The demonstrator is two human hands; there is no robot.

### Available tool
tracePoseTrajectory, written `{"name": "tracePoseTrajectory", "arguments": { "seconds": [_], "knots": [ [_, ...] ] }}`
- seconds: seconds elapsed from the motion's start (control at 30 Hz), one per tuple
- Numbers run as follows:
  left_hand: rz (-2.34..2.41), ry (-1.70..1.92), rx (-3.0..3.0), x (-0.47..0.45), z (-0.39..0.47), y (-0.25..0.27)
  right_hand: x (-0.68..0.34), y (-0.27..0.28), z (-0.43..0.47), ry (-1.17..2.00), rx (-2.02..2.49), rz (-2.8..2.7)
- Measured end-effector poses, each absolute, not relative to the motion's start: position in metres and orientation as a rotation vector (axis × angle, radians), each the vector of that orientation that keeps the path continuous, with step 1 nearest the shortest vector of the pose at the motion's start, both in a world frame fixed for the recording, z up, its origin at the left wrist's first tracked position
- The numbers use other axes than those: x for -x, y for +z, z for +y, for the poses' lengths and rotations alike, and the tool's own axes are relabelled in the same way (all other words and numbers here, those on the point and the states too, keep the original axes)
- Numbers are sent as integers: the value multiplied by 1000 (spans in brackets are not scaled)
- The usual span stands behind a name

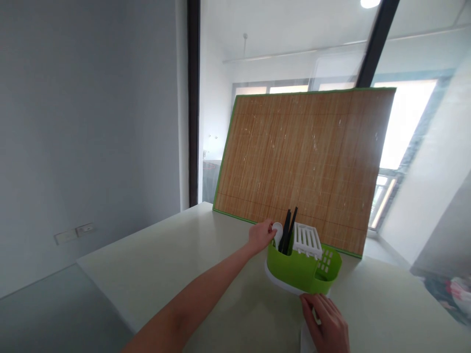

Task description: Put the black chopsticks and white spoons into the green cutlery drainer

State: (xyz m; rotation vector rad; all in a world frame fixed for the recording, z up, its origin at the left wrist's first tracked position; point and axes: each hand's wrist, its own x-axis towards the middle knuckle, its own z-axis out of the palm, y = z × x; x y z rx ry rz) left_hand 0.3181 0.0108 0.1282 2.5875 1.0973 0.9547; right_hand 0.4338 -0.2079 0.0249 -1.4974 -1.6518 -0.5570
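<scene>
A green utensil holder (pixel 294 267) with a white base (pixel 281 284) stands on the table. My left hand (pixel 262 235) is closed at its left end, fingers pinching the white spoon (pixel 278 231) near its rounded top. The spoon stands upright in the holder, its lower part hidden by the wall. Black chopsticks (pixel 287 233) lean beside it, and a white slotted rack (pixel 307 240) sits to their right. In front of the holder, my right hand (pixel 327 321) is curled, thumb and fingertips together near the base's edge. Under that hand, a white strip (pixel 305 339) partly shows; what the fingers hold is hidden.
A bamboo mat with green edging (pixel 301 157) stands tilted behind the holder, against the glass. The white table (pixel 176 250) extends left toward a grey wall (pixel 91 122) with sockets (pixel 75 233). Dark frame bars divide the glass.
</scene>
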Motion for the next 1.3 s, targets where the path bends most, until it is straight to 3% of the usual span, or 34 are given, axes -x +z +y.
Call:
{"name": "tracePoseTrajectory", "arguments": {
  "seconds": [0.5,0.73,0.87,1.07,1.3],
  "knots": [
    [1122,939,-2742,-315,6,134,-440,18,-206,-577,1580,-1662],
    [632,1348,-2664,-293,-52,123,-449,19,-209,-552,1766,-1540],
    [435,1042,-2694,-287,-105,74,-456,17,-211,-514,1888,-1443],
    [398,-62,-2999,-316,-138,-6,-463,11,-210,-385,1977,-1413],
    [536,53,-2918,-322,-134,-20,-472,6,-210,-291,1942,-1385]
  ]
}}
